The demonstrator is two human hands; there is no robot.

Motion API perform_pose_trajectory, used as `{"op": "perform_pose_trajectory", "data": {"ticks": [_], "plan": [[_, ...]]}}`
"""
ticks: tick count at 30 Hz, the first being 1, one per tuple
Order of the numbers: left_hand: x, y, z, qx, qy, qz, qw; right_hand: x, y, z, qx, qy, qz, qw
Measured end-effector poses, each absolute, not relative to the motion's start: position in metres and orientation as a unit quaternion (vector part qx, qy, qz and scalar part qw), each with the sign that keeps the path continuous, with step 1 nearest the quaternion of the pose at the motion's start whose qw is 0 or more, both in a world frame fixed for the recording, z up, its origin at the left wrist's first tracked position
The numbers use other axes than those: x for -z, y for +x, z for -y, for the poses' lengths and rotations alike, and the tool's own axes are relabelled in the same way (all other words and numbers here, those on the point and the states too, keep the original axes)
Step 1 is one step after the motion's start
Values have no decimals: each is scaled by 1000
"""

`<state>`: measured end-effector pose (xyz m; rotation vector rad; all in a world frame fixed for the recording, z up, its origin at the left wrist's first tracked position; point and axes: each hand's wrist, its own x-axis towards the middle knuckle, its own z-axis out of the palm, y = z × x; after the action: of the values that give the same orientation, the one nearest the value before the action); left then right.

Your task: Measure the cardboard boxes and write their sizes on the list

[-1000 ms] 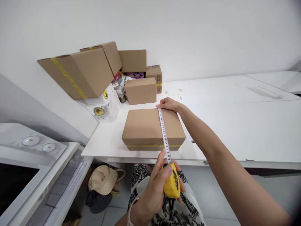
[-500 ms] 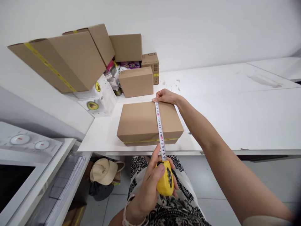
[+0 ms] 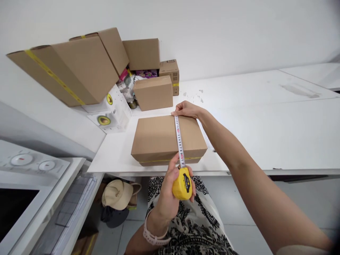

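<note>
A flat brown cardboard box with a yellow tape band lies on the white table near its front edge. My left hand is closed round a yellow tape measure case just in front of the box. The white tape blade runs from the case across the box top to its far edge. There my right hand presses the blade's end down with pinched fingers.
Several cardboard boxes are piled at the table's back left, over white avocado-printed boxes. A white appliance with dials stands at the left. A beige cap lies on the floor under the table.
My left hand has brought the yellow case closer to the box's front edge, so less blade is out. The right hand has stayed at the far edge.
</note>
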<state>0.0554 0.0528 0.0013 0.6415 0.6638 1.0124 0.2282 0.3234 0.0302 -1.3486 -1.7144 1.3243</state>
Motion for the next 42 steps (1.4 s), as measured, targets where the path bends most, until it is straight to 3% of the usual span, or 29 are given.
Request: {"op": "perform_pose_trajectory", "data": {"ticks": [29,36,42], "plan": [[-5,57,-53,-471,290,-304,776,-30,227,-322,-499,-493,651,291],[-8,51,-61,-472,321,-327,753,-42,231,-320,-437,-422,701,372],[-3,40,-50,-503,391,-333,695,-113,219,-264,-318,-322,758,470]]}}
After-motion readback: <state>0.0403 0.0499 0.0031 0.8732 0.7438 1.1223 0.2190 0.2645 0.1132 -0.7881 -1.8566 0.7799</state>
